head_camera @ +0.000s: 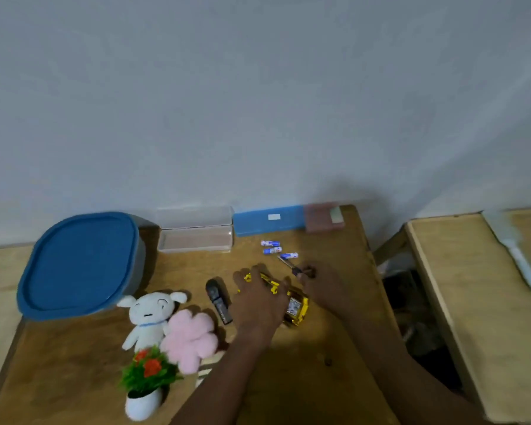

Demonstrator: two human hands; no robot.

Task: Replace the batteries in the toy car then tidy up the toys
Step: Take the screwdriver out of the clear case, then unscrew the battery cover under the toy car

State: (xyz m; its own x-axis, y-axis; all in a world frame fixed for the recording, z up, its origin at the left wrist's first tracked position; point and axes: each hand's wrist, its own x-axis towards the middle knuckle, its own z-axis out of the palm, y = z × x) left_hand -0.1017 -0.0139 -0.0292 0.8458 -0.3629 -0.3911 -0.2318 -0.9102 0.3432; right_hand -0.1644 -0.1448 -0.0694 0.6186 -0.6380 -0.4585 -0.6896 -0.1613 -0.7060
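Head view: a yellow toy car (295, 305) lies on the wooden counter (288, 378), flipped so its pale underside panel faces up. The left hand (259, 302) lies over the car from 9 o'clock, fingers curled across its far end, so its grip is closed on the toy car; the exposed panel shows just at 3 o'clock of the palm. The right hand (319, 286) sits at 2 o'clock of the car, its grip pinching the dark handle of a small screwdriver (288, 265), whose shaft points away toward 11 o'clock, clear of the car.

Three blue-and-white batteries (276, 250) lie in a loose row just beyond the screwdriver tip, at 12 o'clock of the car, apart from both hands. A dark remote-like device (218, 299) lies just at 9 o'clock of the left hand. Further toward 8 o'clock rest a white plush dog (149, 317), touching a pink plush flower (190, 338), with a small potted plant (147, 381) nearest the camera. A grey bin with a blue lid (80, 262) stands at 9 o'clock. A clear open box (195, 231), a blue box (267, 220) and a pink box (324, 217) line the wall at 12 o'clock.
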